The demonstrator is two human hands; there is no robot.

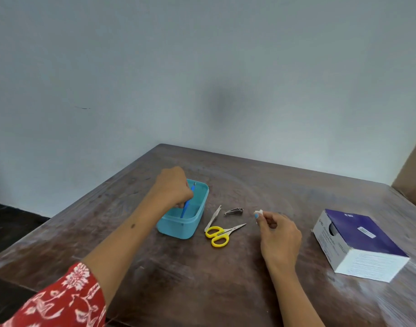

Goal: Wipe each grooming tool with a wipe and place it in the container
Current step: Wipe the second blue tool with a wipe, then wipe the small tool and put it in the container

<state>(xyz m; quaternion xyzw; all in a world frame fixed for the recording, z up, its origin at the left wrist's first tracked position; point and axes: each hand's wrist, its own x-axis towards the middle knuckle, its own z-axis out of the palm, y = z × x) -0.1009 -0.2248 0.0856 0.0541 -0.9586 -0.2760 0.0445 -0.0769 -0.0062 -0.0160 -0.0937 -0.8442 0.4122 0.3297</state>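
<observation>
My left hand (172, 190) hovers over the teal container (178, 226) and holds a blue grooming tool (187, 204), whose lower end reaches into the container. My right hand (279, 234) pinches a small white wipe (259, 212) between thumb and fingertips, just above the table. Between my two hands lie yellow-handled scissors (220, 234), a white nail file (213, 218) and a metal nail clipper (234, 211), all on the wooden table (226, 279).
A purple and white box (360, 244) of wipes sits on the table at the right. A pale wall stands behind the table. A brown panel (414, 171) rises at the far right edge.
</observation>
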